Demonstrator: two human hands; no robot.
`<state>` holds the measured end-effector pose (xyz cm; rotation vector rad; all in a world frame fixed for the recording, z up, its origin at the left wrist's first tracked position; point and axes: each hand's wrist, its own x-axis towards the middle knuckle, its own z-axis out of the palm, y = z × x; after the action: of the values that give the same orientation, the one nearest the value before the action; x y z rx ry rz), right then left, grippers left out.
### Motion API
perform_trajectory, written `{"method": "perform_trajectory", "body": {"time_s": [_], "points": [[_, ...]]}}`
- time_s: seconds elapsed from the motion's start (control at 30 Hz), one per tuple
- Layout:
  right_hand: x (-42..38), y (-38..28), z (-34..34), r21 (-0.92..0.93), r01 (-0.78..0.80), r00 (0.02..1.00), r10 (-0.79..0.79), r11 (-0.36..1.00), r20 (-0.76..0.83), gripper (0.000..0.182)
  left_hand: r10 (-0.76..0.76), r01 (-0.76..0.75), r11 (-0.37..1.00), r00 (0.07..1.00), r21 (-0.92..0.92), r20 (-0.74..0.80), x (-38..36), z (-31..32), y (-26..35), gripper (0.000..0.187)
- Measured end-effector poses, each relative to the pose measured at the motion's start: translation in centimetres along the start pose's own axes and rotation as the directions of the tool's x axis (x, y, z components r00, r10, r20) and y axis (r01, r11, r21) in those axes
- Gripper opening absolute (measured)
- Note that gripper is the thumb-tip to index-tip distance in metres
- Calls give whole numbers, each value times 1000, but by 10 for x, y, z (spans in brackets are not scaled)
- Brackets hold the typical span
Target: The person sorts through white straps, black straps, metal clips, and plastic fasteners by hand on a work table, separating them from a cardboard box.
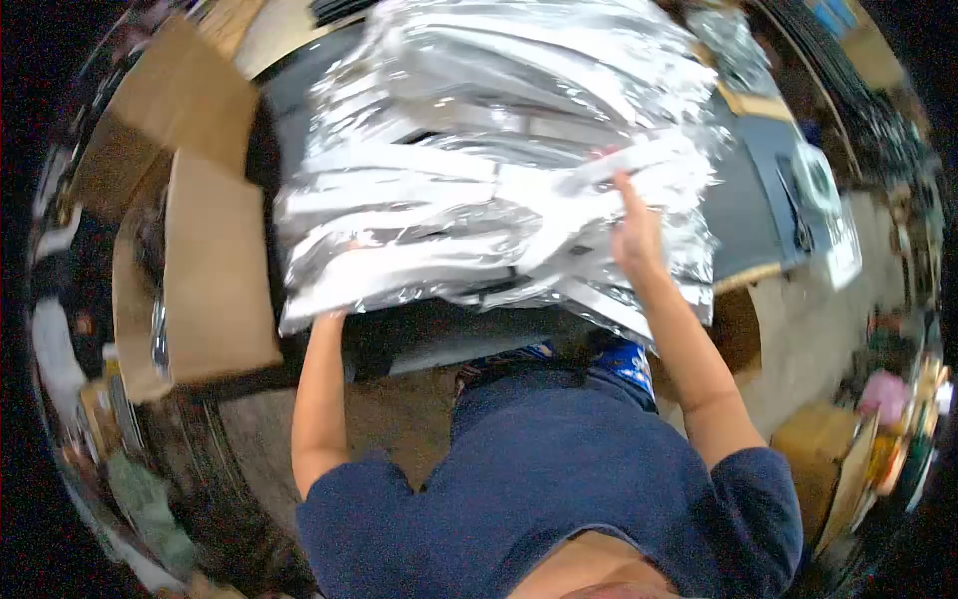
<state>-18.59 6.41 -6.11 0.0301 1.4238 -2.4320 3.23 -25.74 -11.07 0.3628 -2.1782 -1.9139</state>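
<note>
left: open carton [220, 280] blocks | centre: bag pile [519, 120] blocks | right: bare tabletop [748, 200] up to scissors [801, 232]

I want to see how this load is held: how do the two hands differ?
The left hand is mostly hidden by the shiny plastic bags, while the right hand shows largely in plain view. The left hand is by the near edge; the right hand reaches farther in. Both are bare and at the bags.

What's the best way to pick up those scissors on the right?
I'd take the scissors by their dark handles, reaching from the person's side: the handles point that way, while the blades point away. Pinching from above looks sensible, since they seem to lie flat.
</note>
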Motion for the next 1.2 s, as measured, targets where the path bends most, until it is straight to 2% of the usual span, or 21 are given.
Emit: {"method": "perform_trajectory", "body": {"time_s": [0.23,0.3,0.33,0.37,0.4,0.43,0.5,0.53,0.6,0.7,0.77,0.8,0.83,0.87,0.93,0.97,1.0,1.03,1.1,1.17,1.2], "points": [[6,-3,-6,285,-204,968,150,937,200,44,-224,266,941,953,-210,205,15,-45,7,54],[11,-11,-12,302,-224,961,159,927,224,44,-162,104,982,895,159,416,8,6,67,66],[16,-16,-18,312,-306,932,216,899,293,44,-168,108,981,889,163,426,7,4,59,66],[18,-18,-25,316,-391,892,271,864,361,44,-301,382,924,765,-24,570,3,-3,40,75],[17,-24,-28,321,-447,879,342,835,334,43,-363,642,750,599,-157,714,-1,-6,21,86],[16,-29,-32,329,-452,878,348,829,329,43,-296,740,608,546,-286,784,-3,4,12,99],[16,-39,-42,393,-593,795,433,703,425,44,-164,802,277,581,-528,797,-15,38,8,99],[22,-37,-53,421,-655,749,465,627,472,45,-171,807,271,577,-526,798,-18,53,16,99],[18,-42,-60,414,-682,725,485,603,489,45,-332,669,98,720,-737,610,-23,78,33,98],[3,-58,-63,390,-706,703,521,591,484,45,-215,590,232,807,-773,551,-29,90,29,94],[-9,-67,-69,287,-718,692,612,634,383,40,-179,617,313,785,-722,593,-28,85,20,92],[-12,-68,-79,100,-704,647,578,703,497,38,-145,610,304,789,-732,598,-28,84,17,88],[-23,-70,-79,102,-711,642,583,696,499,38,-111,600,295,794,-743,598,-29,83,14,84],[-41,-75,-74,-150,-533,760,549,833,349,38,-117,598,293,797,-746,592,-32,84,16,84],[-64,-70,-83,-557,-148,918,324,817,231,40,-36,453,570,847,-685,531,-36,92,24,69],[-79,-59,-88,-644,-12,970,165,765,178,36,-43,455,569,848,-685,528,-36,96,29,69],[-87,-48,-95,-778,312,945,-96,545,312,36,14,373,725,832,-579,555,-32,101,36,58],[-95,-38,-103,-804,555,821,-297,214,488,36,61,268,850,805,-453,590,-31,108,44,48],[-105,-24,-114,-819,544,828,-273,181,490,47,83,171,923,786,-344,612,-30,128,64,32],[-114,-16,-122,-869,489,833,-250,-82,493,60,55,134,963,747,-232,663,-27,147,75,28],[-112,-5,-135,-868,489,837,-233,-88,495,67,84,42,985,729,-166,680,-25,156,78,26]]}}
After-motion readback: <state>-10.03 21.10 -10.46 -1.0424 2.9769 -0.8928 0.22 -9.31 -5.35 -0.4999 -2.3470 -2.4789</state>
